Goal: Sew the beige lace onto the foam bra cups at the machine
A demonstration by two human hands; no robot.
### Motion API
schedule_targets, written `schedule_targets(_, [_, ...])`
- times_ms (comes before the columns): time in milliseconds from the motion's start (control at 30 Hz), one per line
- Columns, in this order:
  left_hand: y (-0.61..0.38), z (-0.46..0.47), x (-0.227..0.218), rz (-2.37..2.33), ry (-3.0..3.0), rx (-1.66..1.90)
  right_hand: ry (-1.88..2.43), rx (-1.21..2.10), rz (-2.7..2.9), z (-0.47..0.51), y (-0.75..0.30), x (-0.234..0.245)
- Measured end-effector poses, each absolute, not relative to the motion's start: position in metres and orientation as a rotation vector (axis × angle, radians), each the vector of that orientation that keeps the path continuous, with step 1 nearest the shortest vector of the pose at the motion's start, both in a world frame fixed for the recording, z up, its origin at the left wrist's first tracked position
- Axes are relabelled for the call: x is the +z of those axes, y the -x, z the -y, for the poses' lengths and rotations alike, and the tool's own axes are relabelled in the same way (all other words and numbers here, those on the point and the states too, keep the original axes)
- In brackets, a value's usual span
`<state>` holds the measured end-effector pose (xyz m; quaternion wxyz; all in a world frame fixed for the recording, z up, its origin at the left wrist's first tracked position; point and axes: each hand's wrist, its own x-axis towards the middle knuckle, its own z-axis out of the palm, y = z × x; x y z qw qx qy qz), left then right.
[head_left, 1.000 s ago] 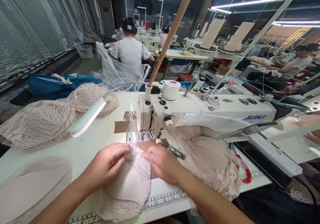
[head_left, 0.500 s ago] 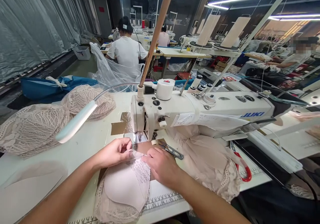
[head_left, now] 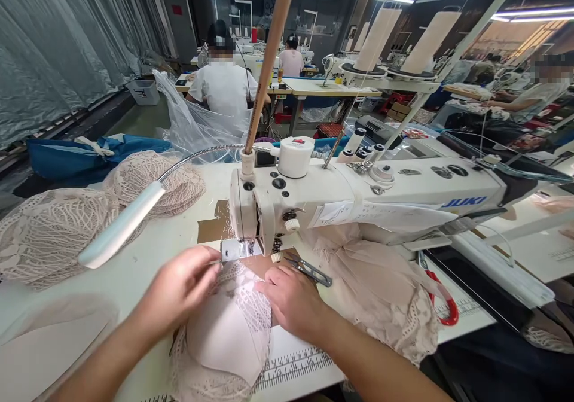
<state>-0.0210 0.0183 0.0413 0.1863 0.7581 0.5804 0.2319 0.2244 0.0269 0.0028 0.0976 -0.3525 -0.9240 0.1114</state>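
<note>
A pale pink bra cup (head_left: 224,336) with lace over it lies in front of the sewing machine (head_left: 287,204), its upper end close to the presser foot (head_left: 251,247). My right hand (head_left: 291,300) grips the lace at the cup's right edge, fingers curled. At the upper left of the lace is my left hand (head_left: 183,285), slightly blurred, with thumb and fingers apart and nothing visible between them. Whether its fingertips touch the lace, I cannot tell. Thread snips (head_left: 311,269) lie just beyond my right hand.
Stacks of lace cups (head_left: 58,228) sit at the left, under a gooseneck lamp (head_left: 123,225). Sheer lace fabric (head_left: 376,288) and red-handled scissors (head_left: 446,300) lie at the right. A printed ruler (head_left: 296,363) runs along the front edge. People work at machines farther back.
My left hand has let go of the lace's top edge and moved left and slightly down, its fingers opening. The right hand stays on the cup. The view has shifted slightly.
</note>
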Motion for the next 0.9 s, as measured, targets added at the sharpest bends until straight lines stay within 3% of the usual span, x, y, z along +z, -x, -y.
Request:
schedule_targets(267, [-0.015, -0.01, 0.007, -1.402, -2.676, 0.41, 1.145, 0.316, 2.653, -0.028, -0.22, 0.003])
schedule_targets(900, [0.0, -0.051, 0.017, -1.118, -2.762, 0.208, 1.343, 0.287, 2.629, -0.031, -0.207, 0.003])
